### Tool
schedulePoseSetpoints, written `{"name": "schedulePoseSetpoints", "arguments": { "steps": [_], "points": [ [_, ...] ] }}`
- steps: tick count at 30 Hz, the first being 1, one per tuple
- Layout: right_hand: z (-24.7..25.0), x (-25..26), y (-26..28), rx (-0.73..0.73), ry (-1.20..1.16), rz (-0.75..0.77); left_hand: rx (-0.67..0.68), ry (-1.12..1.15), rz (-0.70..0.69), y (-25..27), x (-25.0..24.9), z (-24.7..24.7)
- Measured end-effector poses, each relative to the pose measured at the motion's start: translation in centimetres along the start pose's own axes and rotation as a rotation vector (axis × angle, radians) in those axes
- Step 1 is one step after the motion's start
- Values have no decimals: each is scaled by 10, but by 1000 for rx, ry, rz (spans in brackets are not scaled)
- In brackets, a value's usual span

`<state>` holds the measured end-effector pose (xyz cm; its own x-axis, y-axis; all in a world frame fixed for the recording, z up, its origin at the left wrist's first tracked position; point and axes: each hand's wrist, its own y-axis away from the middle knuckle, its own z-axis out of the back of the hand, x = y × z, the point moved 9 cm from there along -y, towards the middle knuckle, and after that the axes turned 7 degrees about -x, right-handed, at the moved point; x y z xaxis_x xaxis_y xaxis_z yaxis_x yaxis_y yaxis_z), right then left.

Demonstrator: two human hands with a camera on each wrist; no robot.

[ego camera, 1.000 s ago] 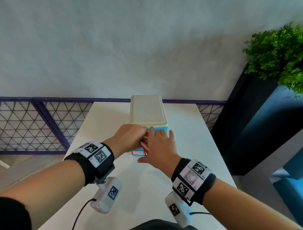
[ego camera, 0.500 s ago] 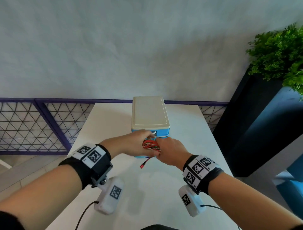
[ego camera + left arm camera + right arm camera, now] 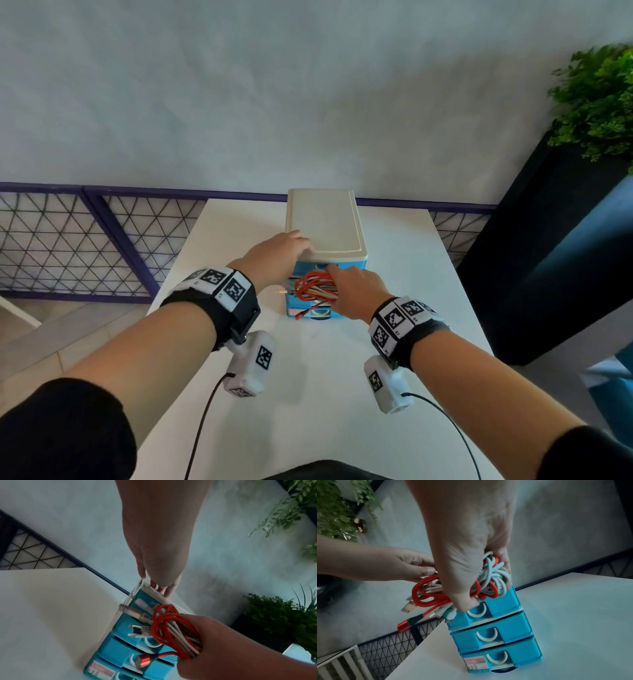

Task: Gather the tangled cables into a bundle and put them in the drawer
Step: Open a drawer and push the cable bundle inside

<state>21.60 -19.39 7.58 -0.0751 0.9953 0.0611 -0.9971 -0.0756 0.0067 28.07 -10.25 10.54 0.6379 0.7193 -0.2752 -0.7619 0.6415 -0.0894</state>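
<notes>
A small drawer unit [image 3: 325, 222] with a cream top and three blue drawers [image 3: 505, 635] stands on the white table [image 3: 308, 394]. My right hand [image 3: 356, 291] grips the bundle of red and white cables [image 3: 315, 287] just in front of the top drawer. Loose plug ends [image 3: 407, 608] hang out to the left of the fist. My left hand [image 3: 281, 250] rests with relaxed fingers on the unit's front left top corner and holds nothing. All three drawers look pushed in. The right hand and the cable bundle [image 3: 171, 628] cover part of the top drawer's front.
A grey wall rises just behind the table. A purple-framed wire mesh fence [image 3: 68, 246] runs along the left and back. A dark planter with a green plant [image 3: 596, 102] stands close on the right. The wrist cameras' cords [image 3: 202, 428] trail over the near table.
My left hand has let go of the bundle and moved up onto the unit's top. My right hand now holds the cables alone, lifted to the top drawer's height.
</notes>
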Motion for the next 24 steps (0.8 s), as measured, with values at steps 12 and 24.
{"name": "schedulePoseSetpoints", "arguments": {
  "steps": [12,24],
  "points": [
    [29,7,52,441,-158,108,20,-35,-15,-4,-2,1],
    [63,-25,31,303,-47,-228,228,124,-51,13,-5,-25]
  ]
}}
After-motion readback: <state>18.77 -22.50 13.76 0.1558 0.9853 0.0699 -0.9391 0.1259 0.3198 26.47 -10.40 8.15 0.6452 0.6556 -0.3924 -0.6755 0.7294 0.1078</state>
